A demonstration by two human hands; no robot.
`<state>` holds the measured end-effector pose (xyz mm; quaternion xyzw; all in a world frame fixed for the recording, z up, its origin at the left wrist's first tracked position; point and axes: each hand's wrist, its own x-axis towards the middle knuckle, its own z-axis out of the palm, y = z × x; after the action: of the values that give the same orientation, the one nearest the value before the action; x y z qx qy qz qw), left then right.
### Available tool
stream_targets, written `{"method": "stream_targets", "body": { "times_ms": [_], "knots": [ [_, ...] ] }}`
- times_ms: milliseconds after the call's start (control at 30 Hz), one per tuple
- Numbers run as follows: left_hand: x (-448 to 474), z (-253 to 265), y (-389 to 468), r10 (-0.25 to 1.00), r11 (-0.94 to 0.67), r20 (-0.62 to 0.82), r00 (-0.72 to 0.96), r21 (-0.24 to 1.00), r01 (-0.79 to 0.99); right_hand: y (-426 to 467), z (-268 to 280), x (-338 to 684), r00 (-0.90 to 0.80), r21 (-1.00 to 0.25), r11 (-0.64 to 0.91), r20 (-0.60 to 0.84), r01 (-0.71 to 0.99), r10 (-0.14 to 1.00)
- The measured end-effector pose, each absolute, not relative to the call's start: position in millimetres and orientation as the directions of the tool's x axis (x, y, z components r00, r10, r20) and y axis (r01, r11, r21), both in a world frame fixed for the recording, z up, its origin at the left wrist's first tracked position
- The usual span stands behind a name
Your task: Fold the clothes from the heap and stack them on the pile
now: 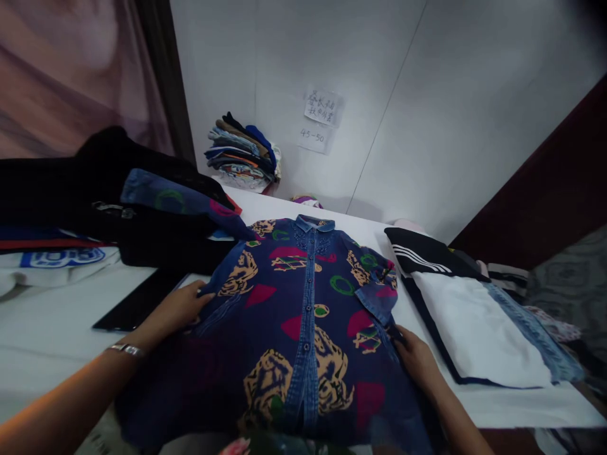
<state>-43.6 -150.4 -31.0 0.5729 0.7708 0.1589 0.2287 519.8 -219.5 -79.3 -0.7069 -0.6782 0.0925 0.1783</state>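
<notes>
Head view: printed shirt [294,328] lies front up on the white desk [512,404], centred before the wearer, collar [315,222] at the far end, hem toward the body; dark blue, with tan, magenta and green motifs and a buttoned placket [308,297]. Left hand [187,304] at the shirt's edge on that side, grip narrow, cloth caught between thumb and fingers; silver band [127,349] on the wrist. Right hand [417,357] at the opposite edge, grip likewise narrow, pinching cloth below the sleeve end. Sleeve on the left [165,199] runs outward across a heap of black clothing [95,189]; sleeve on the right [379,297] is bent down along the body of the shirt. Beside the left forearm, a glossy black panel [142,306], partly covered. On the right, folded clothes: a white garment [478,322], a black one with white stripes [427,253], denim [531,328] alongside. Far left corner, a tall folded stack [241,155]. Paper notes [322,107] on the wall, the lower reading 45-50.
</notes>
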Motion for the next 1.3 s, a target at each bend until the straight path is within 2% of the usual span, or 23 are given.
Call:
{"method": "stream_targets", "body": {
  "times_ms": [100, 167, 267, 333, 400, 467, 533, 633, 700, 900, 1100, 1300],
  "knots": [
    [-51.1, -30.9, -149.7, 0.97, 0.225, -0.18, -0.163, 0.411, 0.883, -224.1, -72.5, 517.0, 0.033, -0.247, -0.009, 0.096, 0.969, 0.995],
    [-48.8, -21.9, -145.1, 0.979, 0.198, -0.109, -0.171, 0.315, 0.928, -218.5, -60.8, 507.5, 0.005, -0.195, 0.018, 0.116, 0.981, 0.993],
    [-27.6, -3.9, -126.1, 0.989, 0.108, 0.071, -0.126, 0.215, 0.971, -194.5, -42.0, 476.4, -0.132, -0.27, 0.199, 0.246, 0.942, 0.96],
    [-3.1, 4.3, -102.8, 0.981, -0.054, 0.192, 0.015, 0.199, 0.978, -168.4, -33.7, 445.3, -0.236, -0.353, 0.332, 0.288, 0.875, 0.928],
    [22.6, 6.8, -73.2, 0.953, -0.215, 0.254, 0.164, 0.187, 0.959, -137.0, -29.9, 411.9, -0.345, -0.409, 0.424, 0.253, 0.808, 0.904],
    [40.8, 4.0, -43.5, 0.929, -0.321, 0.239, 0.283, 0.14, 0.936, -105.2, -30.0, 384.0, -0.4, -0.416, 0.445, 0.195, 0.793, 0.896],
    [46.0, -2.8, -20.5, 0.955, -0.259, 0.173, 0.239, 0.099, 0.961, -78.3, -34.1, 368.2, -0.356, -0.361, 0.373, 0.115, 0.854, 0.927],
    [33.7, -16.7, -4.2, 0.995, -0.064, 0.077, 0.058, 0.081, 0.995, -54.6, -47.3, 367.7, -0.158, -0.226, 0.154, -0.003, 0.962, 0.987],
    [22.6, -24.4, -0.9, 0.999, -0.007, 0.047, 0.003, 0.083, 0.997, -49.6, -57.9, 374.7, -0.07, -0.174, 0.062, -0.039, 0.983, 0.997],
    [21.1, -15.7, 31.5, 0.998, 0.057, 0.037, -0.06, 0.092, 0.994, -50.7, -71.7, 380.8, -0.067, -0.146, 0.061, -0.037, 0.987, 0.997],
    [28.4, -8.7, 90.2, 0.993, -0.012, 0.122, -0.006, 0.15, 0.989, -49.1, -74.4, 380.6, -0.078, -0.124, 0.078, 0.003, 0.989, 0.997],
    [16.8, -29.3, 125.9, 0.987, 0.126, 0.071, -0.147, 0.234, 0.964, -49.5, -75.6, 380.9, -0.072, -0.089, 0.073, 0.018, 0.993, 0.997]
  ]
}}
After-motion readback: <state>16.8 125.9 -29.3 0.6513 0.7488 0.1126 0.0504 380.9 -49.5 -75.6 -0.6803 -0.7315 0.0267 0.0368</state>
